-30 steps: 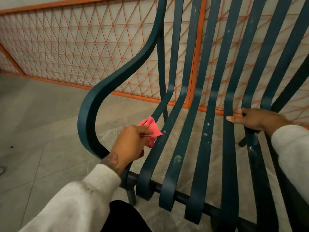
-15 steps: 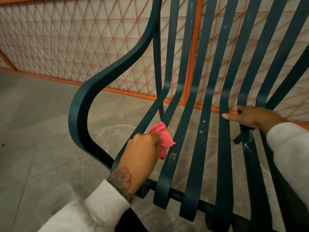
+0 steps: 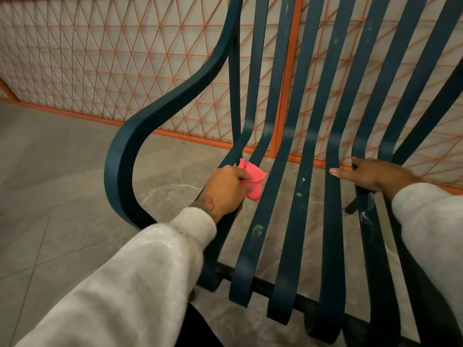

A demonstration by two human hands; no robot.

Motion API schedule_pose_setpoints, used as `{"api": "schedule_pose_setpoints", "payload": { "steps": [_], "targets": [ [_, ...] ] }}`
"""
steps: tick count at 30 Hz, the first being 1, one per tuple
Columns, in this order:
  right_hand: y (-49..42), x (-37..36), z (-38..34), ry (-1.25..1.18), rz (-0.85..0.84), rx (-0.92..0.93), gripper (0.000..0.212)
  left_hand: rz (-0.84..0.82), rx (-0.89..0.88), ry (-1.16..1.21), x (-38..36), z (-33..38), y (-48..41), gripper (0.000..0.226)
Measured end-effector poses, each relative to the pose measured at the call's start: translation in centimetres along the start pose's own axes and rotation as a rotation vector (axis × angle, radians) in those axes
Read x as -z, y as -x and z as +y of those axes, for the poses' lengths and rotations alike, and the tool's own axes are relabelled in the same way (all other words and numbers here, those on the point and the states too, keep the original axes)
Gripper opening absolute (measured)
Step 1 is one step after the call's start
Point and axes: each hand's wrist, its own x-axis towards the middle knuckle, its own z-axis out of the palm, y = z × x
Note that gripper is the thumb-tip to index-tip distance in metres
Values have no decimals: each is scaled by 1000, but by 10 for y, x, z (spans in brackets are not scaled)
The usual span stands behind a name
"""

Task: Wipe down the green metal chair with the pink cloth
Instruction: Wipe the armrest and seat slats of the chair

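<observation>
The green metal chair (image 3: pixel 293 196) fills the right half of the view, its long curved slats running from the backrest down to the seat front. White smudges mark some middle slats. My left hand (image 3: pixel 225 189) is closed around the crumpled pink cloth (image 3: pixel 253 181) and presses it against the leftmost seat slats, near where they bend up into the backrest. My right hand (image 3: pixel 370 174) lies on the slats further right, fingers wrapped over one slat, index finger stretched out flat. The curved armrest (image 3: pixel 122 156) loops to the left of my left hand.
An orange metal lattice fence (image 3: pixel 105 61) over a white wall runs behind the chair. Grey marbled floor tiles (image 3: pixel 50 196) spread to the left and show between the slats. My grey sleeves reach in from the bottom edge.
My left hand has slid the pink cloth up the left slats, away from the seat front toward the backrest bend. My right hand has kept its grip on the right slats.
</observation>
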Motion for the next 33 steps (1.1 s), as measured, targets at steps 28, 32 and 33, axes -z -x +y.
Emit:
{"api": "schedule_pose_setpoints", "payload": {
  "steps": [28,32,33],
  "targets": [
    [-7,-4,1,53,26,-56,84,1,-22,-74,-20,18,-95,16],
    [-8,-6,2,131,51,-48,88,56,-44,-138,-33,24,-142,13],
    [-11,-7,4,143,54,-53,89,75,-42,-141,-37,26,-152,14]
  ]
}}
